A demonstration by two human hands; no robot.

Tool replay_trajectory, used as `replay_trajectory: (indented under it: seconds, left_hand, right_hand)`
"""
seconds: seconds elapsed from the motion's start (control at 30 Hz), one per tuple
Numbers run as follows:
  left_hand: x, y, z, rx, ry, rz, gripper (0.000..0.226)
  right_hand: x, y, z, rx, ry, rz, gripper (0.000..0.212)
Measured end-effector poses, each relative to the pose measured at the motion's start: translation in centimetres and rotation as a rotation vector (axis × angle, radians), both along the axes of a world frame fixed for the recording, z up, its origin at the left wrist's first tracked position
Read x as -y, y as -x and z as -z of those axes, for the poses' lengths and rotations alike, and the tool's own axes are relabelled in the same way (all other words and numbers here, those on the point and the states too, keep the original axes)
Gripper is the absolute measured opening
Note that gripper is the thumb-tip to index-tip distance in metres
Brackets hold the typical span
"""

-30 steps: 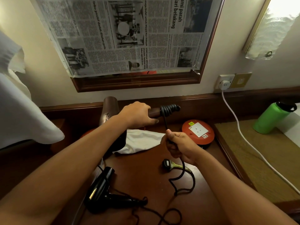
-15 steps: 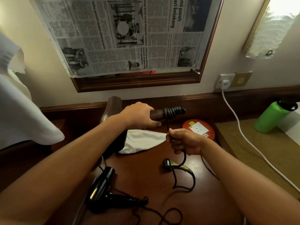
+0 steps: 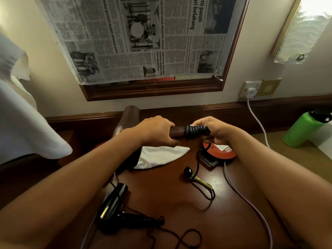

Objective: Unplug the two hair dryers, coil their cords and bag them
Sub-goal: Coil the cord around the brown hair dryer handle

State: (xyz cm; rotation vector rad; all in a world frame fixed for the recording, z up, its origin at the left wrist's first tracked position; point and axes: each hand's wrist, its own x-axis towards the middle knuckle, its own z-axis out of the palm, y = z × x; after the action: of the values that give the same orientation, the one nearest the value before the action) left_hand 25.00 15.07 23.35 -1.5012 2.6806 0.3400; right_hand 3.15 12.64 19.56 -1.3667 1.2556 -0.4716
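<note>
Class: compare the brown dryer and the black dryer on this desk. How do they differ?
The brown dryer is held up by the left hand; the black dryer lies untouched on the desk. The brown dryer's cord is mostly wound round its handle; the black dryer's cord trails loose. Both are corded.

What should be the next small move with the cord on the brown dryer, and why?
Probably one more turn: the right hand holds the cord coiled on the brown dryer, gripped by the left hand, while slack and the plug lie on the desk.
</note>
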Motion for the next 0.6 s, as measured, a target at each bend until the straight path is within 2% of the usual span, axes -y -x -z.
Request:
replay_trajectory:
  seconds: [0.07,0.17,0.47,0.6]
  left_hand:
    - [-0.2,0.2,0.1,0.049,0.028,0.021,0.031]
    - [-0.4,0.7,0.5,0.129,0.077,0.052,0.032]
    - [-0.3,1.3,1.8,0.169,0.101,-0.025,0.030]
    - [-0.2,1.6,2.5,0.189,0.102,-0.056,0.028]
  right_hand:
    - [0.4,-0.2,-1.0,-0.082,0.039,-0.050,0.016]
    - [0.6,-0.5,-2.1,-0.177,0.153,-0.107,0.016]
    - [-0.9,-1.5,-3.9,-0.366,0.478,-0.149,0.012]
    - [-1.8,-2.0,-3.8,-0.463,0.559,-0.155,0.015]
